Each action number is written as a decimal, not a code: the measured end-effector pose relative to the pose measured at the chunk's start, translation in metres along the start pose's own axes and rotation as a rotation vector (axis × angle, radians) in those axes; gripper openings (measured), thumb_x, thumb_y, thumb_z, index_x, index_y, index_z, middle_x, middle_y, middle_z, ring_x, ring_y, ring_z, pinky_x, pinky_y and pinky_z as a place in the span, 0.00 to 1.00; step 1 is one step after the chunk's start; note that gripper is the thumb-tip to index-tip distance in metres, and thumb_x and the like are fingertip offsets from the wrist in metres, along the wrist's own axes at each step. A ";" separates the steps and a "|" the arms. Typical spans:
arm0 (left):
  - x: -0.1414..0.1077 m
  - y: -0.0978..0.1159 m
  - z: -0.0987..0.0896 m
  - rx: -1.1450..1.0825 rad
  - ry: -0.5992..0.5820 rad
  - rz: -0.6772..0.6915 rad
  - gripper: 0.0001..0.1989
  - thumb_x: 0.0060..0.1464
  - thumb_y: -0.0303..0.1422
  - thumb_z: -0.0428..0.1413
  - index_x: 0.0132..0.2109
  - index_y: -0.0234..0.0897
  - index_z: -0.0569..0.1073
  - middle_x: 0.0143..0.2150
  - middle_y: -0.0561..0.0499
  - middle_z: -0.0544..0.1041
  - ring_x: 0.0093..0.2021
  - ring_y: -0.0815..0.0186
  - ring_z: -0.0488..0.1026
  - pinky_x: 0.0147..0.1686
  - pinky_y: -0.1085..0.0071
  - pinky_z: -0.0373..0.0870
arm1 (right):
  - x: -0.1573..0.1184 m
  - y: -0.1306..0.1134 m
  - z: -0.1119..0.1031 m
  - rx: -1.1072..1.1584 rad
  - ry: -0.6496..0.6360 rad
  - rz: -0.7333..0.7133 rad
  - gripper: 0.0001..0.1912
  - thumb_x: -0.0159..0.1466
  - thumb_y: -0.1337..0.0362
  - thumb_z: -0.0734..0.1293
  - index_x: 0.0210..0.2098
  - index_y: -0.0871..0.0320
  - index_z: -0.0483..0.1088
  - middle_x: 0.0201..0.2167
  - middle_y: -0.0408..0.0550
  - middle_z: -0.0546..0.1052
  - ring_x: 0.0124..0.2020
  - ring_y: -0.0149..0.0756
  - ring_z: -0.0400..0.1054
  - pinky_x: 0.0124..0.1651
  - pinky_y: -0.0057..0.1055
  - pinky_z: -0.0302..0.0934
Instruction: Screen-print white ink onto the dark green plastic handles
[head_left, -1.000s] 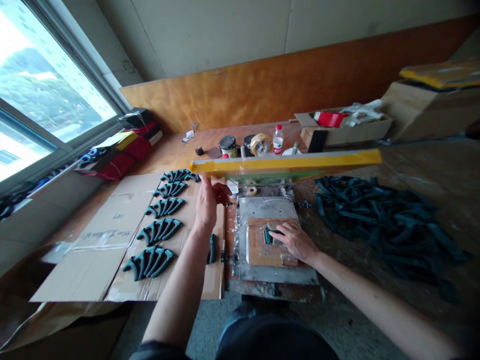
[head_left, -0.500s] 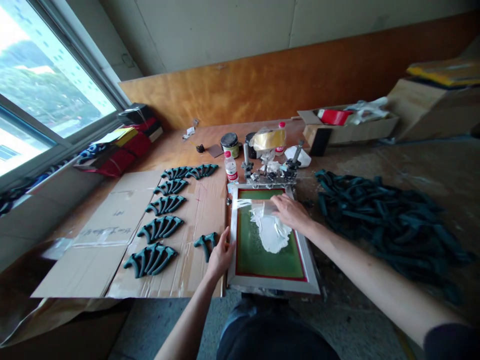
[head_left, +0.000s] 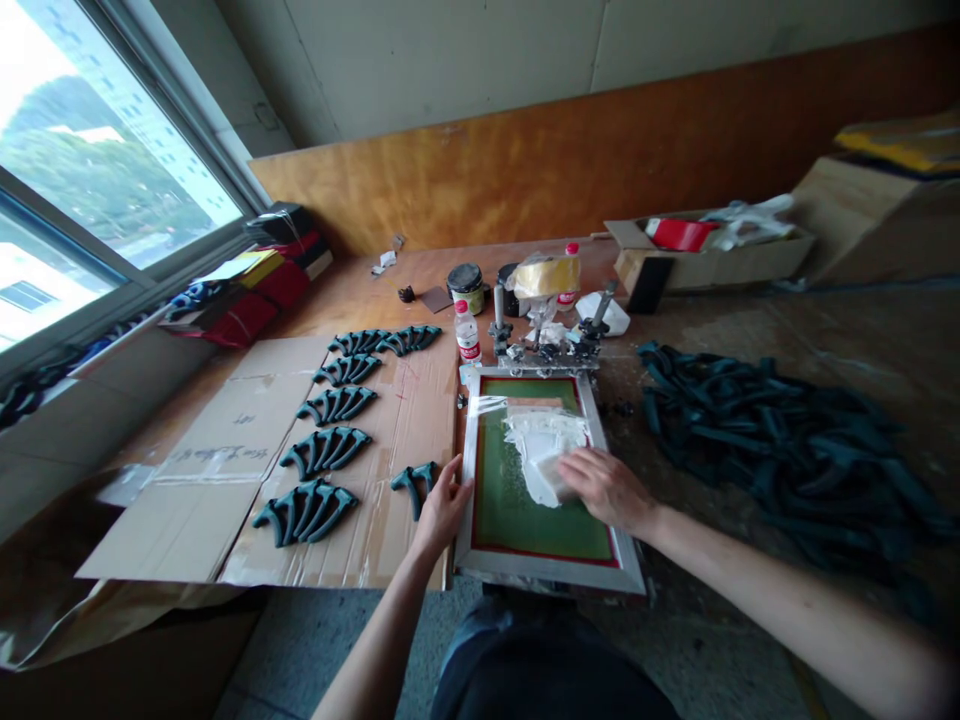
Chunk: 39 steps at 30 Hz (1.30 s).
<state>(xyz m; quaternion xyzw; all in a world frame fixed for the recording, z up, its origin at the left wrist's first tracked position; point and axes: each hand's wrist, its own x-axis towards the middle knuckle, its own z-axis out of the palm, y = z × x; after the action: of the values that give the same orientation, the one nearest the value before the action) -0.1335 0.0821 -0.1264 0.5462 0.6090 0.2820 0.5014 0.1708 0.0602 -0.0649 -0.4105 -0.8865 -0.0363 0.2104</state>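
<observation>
A silk-screen frame (head_left: 466, 515) with a metal rim and green mesh lies flat before me, its far end at a metal hinge clamp (head_left: 547, 362). White ink (head_left: 534, 440) is spread over the middle of the mesh. My right hand (head_left: 609, 490) is closed on a pale, flat scraper (head_left: 556, 476), which touches the ink's near right part; the fingers partly hide it. A tan strip (head_left: 534, 403) lies across the mesh beyond the ink. At the frame's left edge, my left hand (head_left: 444, 508) grips the rim. Just beside it are dark green curved handle-like pieces (head_left: 414, 480).
Rows of similar green pieces (head_left: 306, 512) lie on flattened cardboard (head_left: 187, 480) to the left. A big heap of them (head_left: 757, 450) covers the right side. Behind the frame stand a plastic bottle (head_left: 467, 335), a can (head_left: 465, 288) and an open carton (head_left: 705, 265).
My right hand has moved nearer to me over the mesh, from the ink's far edge to its near right part. My left hand stays at the frame's left rim.
</observation>
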 end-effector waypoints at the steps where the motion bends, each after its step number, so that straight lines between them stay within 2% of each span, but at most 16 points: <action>1: 0.000 0.000 0.000 -0.014 -0.005 -0.006 0.32 0.56 0.46 0.53 0.64 0.37 0.62 0.29 0.53 0.74 0.30 0.67 0.71 0.30 0.73 0.66 | -0.005 -0.003 0.002 -0.006 0.031 -0.045 0.18 0.57 0.79 0.57 0.40 0.62 0.73 0.38 0.54 0.77 0.41 0.41 0.67 0.44 0.36 0.62; 4: -0.001 0.003 -0.001 -0.054 -0.027 -0.021 0.33 0.55 0.47 0.54 0.64 0.36 0.62 0.30 0.53 0.74 0.30 0.67 0.71 0.29 0.74 0.65 | -0.010 -0.004 0.001 0.074 -0.023 -0.063 0.15 0.59 0.76 0.60 0.40 0.60 0.74 0.36 0.51 0.77 0.39 0.40 0.68 0.44 0.36 0.63; 7: -0.006 0.018 -0.006 -0.113 -0.078 -0.038 0.37 0.54 0.48 0.54 0.66 0.35 0.58 0.28 0.54 0.73 0.26 0.69 0.68 0.26 0.75 0.63 | 0.018 0.012 -0.009 0.120 -0.048 0.115 0.13 0.61 0.69 0.66 0.46 0.56 0.73 0.36 0.48 0.77 0.39 0.38 0.69 0.44 0.34 0.64; 10: -0.015 0.047 -0.018 -0.188 -0.112 -0.075 0.43 0.51 0.50 0.57 0.68 0.36 0.53 0.26 0.56 0.73 0.22 0.70 0.65 0.22 0.76 0.58 | 0.061 0.039 -0.021 0.055 -0.018 0.311 0.29 0.60 0.65 0.70 0.60 0.51 0.63 0.41 0.47 0.77 0.41 0.40 0.70 0.44 0.34 0.65; 13: -0.020 0.086 -0.033 -0.269 -0.076 -0.074 0.38 0.51 0.53 0.56 0.64 0.37 0.63 0.29 0.53 0.76 0.25 0.69 0.68 0.23 0.76 0.60 | 0.080 0.073 -0.040 -0.009 0.042 0.476 0.29 0.63 0.58 0.67 0.63 0.48 0.61 0.42 0.47 0.77 0.39 0.41 0.71 0.41 0.34 0.65; 16: -0.011 0.130 -0.044 -0.376 -0.026 0.029 0.31 0.52 0.57 0.51 0.49 0.34 0.76 0.31 0.51 0.77 0.27 0.68 0.71 0.26 0.74 0.64 | 0.061 0.103 -0.051 0.008 0.135 0.685 0.20 0.67 0.54 0.60 0.55 0.55 0.68 0.39 0.50 0.77 0.36 0.40 0.71 0.39 0.34 0.63; 18: 0.002 0.160 -0.047 -0.476 0.037 0.179 0.28 0.53 0.56 0.51 0.44 0.35 0.76 0.32 0.50 0.78 0.30 0.67 0.73 0.27 0.74 0.65 | 0.035 0.108 -0.045 0.042 0.089 0.766 0.17 0.67 0.55 0.58 0.44 0.58 0.72 0.35 0.50 0.77 0.35 0.40 0.71 0.36 0.33 0.62; 21: 0.024 0.198 -0.044 -0.599 0.119 0.373 0.23 0.56 0.51 0.52 0.43 0.35 0.75 0.34 0.48 0.78 0.36 0.65 0.75 0.30 0.74 0.68 | -0.001 0.085 -0.012 0.083 -0.102 0.696 0.15 0.62 0.51 0.63 0.30 0.56 0.71 0.30 0.49 0.75 0.34 0.41 0.70 0.35 0.33 0.61; 23: 0.031 0.211 -0.038 -0.643 0.145 0.418 0.23 0.58 0.51 0.50 0.44 0.35 0.73 0.35 0.47 0.78 0.38 0.65 0.75 0.32 0.73 0.69 | -0.014 0.060 0.012 0.060 -0.223 0.617 0.14 0.61 0.52 0.66 0.28 0.56 0.69 0.33 0.50 0.74 0.37 0.42 0.69 0.39 0.34 0.61; 26: 0.019 0.192 -0.015 -0.697 0.211 0.349 0.26 0.58 0.53 0.49 0.51 0.37 0.70 0.38 0.46 0.79 0.37 0.65 0.76 0.33 0.72 0.70 | -0.016 0.026 0.033 0.031 -0.341 0.645 0.08 0.64 0.60 0.64 0.31 0.57 0.66 0.35 0.51 0.74 0.39 0.41 0.69 0.39 0.32 0.59; 28: -0.002 0.157 0.012 -0.664 0.088 0.105 0.30 0.55 0.55 0.51 0.51 0.34 0.71 0.38 0.43 0.80 0.35 0.63 0.77 0.31 0.71 0.69 | -0.009 0.004 0.035 0.038 -0.335 0.731 0.05 0.67 0.64 0.61 0.35 0.58 0.65 0.32 0.50 0.74 0.34 0.38 0.70 0.35 0.30 0.58; 30: -0.029 0.117 0.044 -0.538 -0.278 -0.282 0.35 0.48 0.57 0.56 0.48 0.29 0.73 0.40 0.35 0.80 0.38 0.55 0.78 0.29 0.68 0.70 | -0.002 -0.024 0.033 0.052 -0.236 0.762 0.06 0.68 0.64 0.59 0.37 0.58 0.64 0.32 0.49 0.74 0.34 0.38 0.69 0.35 0.30 0.58; 32: -0.052 0.084 0.070 -0.625 -0.383 -0.437 0.33 0.47 0.57 0.57 0.48 0.32 0.73 0.45 0.35 0.79 0.44 0.53 0.77 0.33 0.66 0.71 | 0.005 -0.054 0.032 0.099 -0.121 0.652 0.04 0.68 0.64 0.60 0.37 0.58 0.64 0.35 0.50 0.73 0.38 0.39 0.69 0.39 0.32 0.59; 33: -0.059 0.071 0.078 -0.690 -0.363 -0.476 0.30 0.48 0.55 0.57 0.46 0.33 0.73 0.45 0.37 0.79 0.45 0.53 0.77 0.34 0.66 0.72 | 0.007 -0.065 0.032 0.134 -0.090 0.544 0.04 0.67 0.64 0.62 0.37 0.58 0.64 0.36 0.49 0.73 0.39 0.39 0.68 0.41 0.32 0.60; 36: -0.059 0.043 0.067 -0.754 -0.145 -0.512 0.23 0.50 0.51 0.58 0.40 0.34 0.73 0.40 0.42 0.80 0.39 0.58 0.78 0.31 0.69 0.71 | 0.000 -0.054 0.026 0.152 -0.140 0.299 0.04 0.66 0.63 0.64 0.35 0.56 0.66 0.36 0.46 0.72 0.41 0.37 0.66 0.46 0.33 0.60; 39: -0.039 0.012 0.013 -0.560 0.092 -0.481 0.23 0.52 0.51 0.55 0.41 0.34 0.72 0.39 0.42 0.80 0.33 0.61 0.79 0.28 0.71 0.70 | -0.031 0.026 0.006 -0.180 -0.316 0.510 0.04 0.67 0.67 0.62 0.37 0.56 0.69 0.39 0.48 0.72 0.43 0.35 0.66 0.45 0.29 0.60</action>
<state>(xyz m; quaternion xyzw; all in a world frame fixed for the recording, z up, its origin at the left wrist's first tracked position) -0.1205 0.0454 -0.1080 0.2160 0.6411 0.3362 0.6552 0.2061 0.0567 -0.0863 -0.6372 -0.7699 0.0037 0.0353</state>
